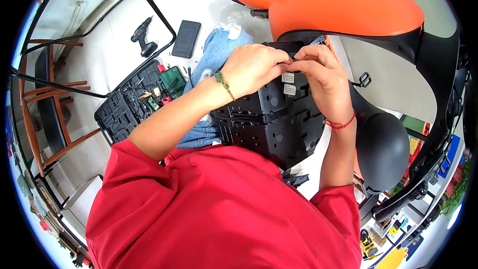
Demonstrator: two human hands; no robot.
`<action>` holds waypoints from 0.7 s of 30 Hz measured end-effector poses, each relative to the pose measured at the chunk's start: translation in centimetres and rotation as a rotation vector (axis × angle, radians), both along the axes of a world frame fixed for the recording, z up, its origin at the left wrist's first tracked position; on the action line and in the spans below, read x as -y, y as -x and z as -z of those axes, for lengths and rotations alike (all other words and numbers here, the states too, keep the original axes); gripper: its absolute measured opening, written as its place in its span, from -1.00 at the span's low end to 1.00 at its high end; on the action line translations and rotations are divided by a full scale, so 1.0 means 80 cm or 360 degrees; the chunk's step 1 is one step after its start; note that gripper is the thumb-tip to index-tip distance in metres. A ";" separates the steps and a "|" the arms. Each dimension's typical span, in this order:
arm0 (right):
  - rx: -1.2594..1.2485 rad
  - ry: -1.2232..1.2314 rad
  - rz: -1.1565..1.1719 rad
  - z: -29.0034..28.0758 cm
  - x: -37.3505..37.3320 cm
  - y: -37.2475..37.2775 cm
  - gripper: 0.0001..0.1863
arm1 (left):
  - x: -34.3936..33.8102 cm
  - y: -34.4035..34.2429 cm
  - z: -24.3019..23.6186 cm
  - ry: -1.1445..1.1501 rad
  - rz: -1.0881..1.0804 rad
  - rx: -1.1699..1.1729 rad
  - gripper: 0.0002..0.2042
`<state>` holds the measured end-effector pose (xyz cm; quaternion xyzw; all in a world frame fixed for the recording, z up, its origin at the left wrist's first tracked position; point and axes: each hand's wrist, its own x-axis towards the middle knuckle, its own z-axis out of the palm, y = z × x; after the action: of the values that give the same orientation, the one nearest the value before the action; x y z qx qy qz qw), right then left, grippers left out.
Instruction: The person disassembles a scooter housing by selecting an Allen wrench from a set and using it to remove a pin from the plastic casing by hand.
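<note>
Shirt (224, 209) in red is filling the foreground. The left hand (255, 65) and right hand (326, 79) are meeting, fingertips together, at the far end of a black box (296, 132); whether they are pinching anything, I cannot tell. A tool case (113, 117) is lying open leftward, a drill (142, 37) beyond; an orange scooter (343, 5) is standing ahead.

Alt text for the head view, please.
A person's left hand and right hand meet over a black perforated casing; anything pinched is indiscernible. Nearby are an orange-and-black vehicle, an open tool case and a drill.
</note>
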<state>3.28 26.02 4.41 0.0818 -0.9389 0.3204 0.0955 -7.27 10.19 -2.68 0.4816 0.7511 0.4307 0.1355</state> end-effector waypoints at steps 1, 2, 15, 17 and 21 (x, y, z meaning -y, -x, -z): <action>-0.0044 0.0043 0.0014 0.004 0.000 -0.001 -0.80 | 0.000 0.001 -0.001 -0.0002 0.0002 -0.0001 -0.89; -0.0087 0.0088 0.0022 0.006 0.002 0.000 -0.83 | 0.000 0.002 -0.001 0.0010 0.0004 0.0090 -0.89; -0.0224 0.0930 0.0789 0.036 0.047 -0.015 -0.83 | 0.005 -0.004 -0.004 0.0025 -0.0120 0.0282 -0.86; -0.0282 0.0774 0.0598 0.039 0.041 -0.013 -0.82 | 0.007 -0.003 -0.003 0.0061 -0.0111 0.0298 -0.86; -0.0073 0.1727 0.0455 0.069 0.010 -0.011 -0.77 | 0.003 -0.004 -0.009 0.0064 -0.0117 0.0234 -0.85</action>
<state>4.15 25.23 -1.14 -0.1003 -0.6388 0.7396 0.1869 -6.94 9.91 -2.00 0.4181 0.7647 0.4544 0.1840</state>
